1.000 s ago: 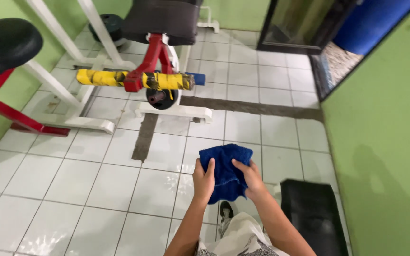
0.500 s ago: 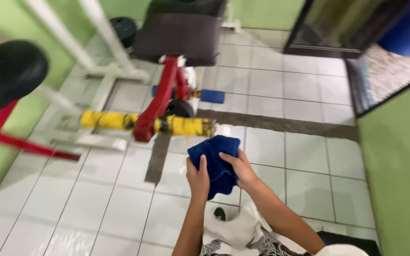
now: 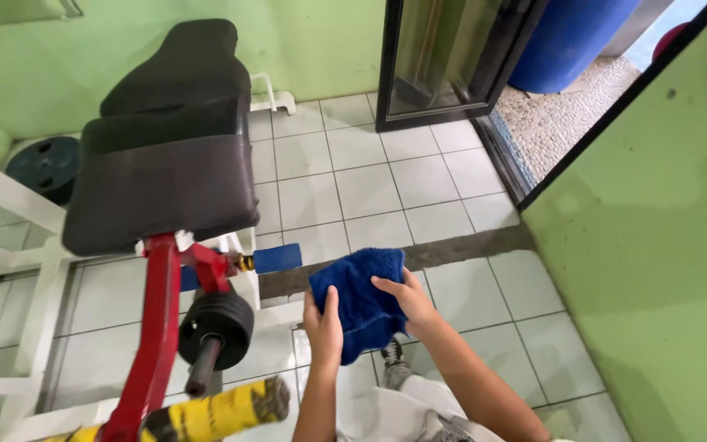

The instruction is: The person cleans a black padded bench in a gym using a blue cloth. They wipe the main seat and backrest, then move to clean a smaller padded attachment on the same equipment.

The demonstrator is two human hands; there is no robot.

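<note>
While raised before the chest, left hand [image 3: 323, 326] and right hand [image 3: 407, 299] around blue cloth [image 3: 359, 299].

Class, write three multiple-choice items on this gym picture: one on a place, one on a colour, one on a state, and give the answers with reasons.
1. Where does the black weight plate sit?
A. on the red frame's peg
B. on the padded seat
C. outside the door

2. What colour is the cloth?
A. yellow
B. blue
C. white

3. How is the cloth held?
A. by both hands
B. by one hand
C. it lies on the floor

Answers: 1 A, the plate hangs beside the red frame. 2 B, it is plainly blue. 3 A, the left hand and the right hand both grip it above the tiled floor.
</note>
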